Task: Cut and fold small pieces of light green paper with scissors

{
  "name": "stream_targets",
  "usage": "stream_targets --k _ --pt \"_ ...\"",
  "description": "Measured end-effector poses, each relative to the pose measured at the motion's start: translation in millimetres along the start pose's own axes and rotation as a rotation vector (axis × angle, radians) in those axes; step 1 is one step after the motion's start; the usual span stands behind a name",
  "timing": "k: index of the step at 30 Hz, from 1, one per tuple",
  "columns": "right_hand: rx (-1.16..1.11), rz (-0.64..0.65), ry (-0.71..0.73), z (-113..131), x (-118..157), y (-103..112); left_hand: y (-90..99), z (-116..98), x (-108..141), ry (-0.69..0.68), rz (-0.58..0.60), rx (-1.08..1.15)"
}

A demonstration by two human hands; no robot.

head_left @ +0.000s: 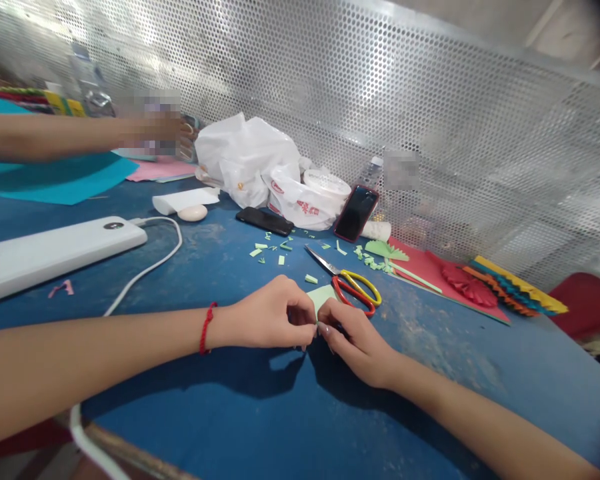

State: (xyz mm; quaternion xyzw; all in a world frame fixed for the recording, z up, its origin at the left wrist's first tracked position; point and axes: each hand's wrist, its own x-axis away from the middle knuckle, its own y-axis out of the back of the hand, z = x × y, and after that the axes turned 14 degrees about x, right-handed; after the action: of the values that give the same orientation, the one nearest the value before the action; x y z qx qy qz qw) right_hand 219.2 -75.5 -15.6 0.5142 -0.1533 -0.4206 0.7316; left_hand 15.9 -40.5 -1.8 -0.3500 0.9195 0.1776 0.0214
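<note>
My left hand (270, 315) and my right hand (353, 343) meet over the blue table (430, 373), pinching a small piece of pale green paper (321, 297) between their fingertips. Most of the folded paper is hidden by my fingers. A red string bracelet (207, 328) circles my left wrist. Just beyond my right hand lie scissors with red and yellow handles (353, 293), their blades pointing away to the left. Small green paper scraps (275, 250) are scattered farther back. A co-worker's arm (80, 137) reaches in from the far left.
A white power bank (55, 253) with a white cable lies at the left. Two black phones (356, 213), a white plastic bag (245, 160) and a red card with paper fans (445, 280) sit farther back, before a perforated metal screen (380, 100). Teal paper (55, 180) lies far left.
</note>
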Motion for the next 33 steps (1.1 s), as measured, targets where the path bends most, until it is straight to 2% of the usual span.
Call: stream_targets --k 4,7,10,13,17,20,33 --pt "0.013 -0.056 -0.003 0.9 1.4 -1.4 0.8 1.2 0.6 0.013 -0.012 0.013" --pt "0.013 -0.201 0.010 2.2 5.2 -3.5 1.7 0.7 0.4 0.008 -0.038 0.010" --pt "0.077 -0.304 0.092 5.1 8.1 -4.5 1.8 -0.7 0.2 -0.025 -0.085 -0.047" --pt "0.155 -0.259 0.109 8.1 7.7 -4.0 1.4 -1.0 0.5 -0.088 -0.127 -0.168" --pt "0.168 -0.169 -0.043 7.8 5.1 -3.1 0.4 -0.2 1.7 -0.150 -0.137 -0.288" --pt "0.124 -0.122 -0.101 5.4 3.7 -3.4 -0.6 -0.5 2.2 -0.151 -0.128 -0.321" --pt "0.041 -0.072 -0.117 4.5 0.1 -1.5 -2.1 0.5 2.8 -0.193 -0.090 -0.358"
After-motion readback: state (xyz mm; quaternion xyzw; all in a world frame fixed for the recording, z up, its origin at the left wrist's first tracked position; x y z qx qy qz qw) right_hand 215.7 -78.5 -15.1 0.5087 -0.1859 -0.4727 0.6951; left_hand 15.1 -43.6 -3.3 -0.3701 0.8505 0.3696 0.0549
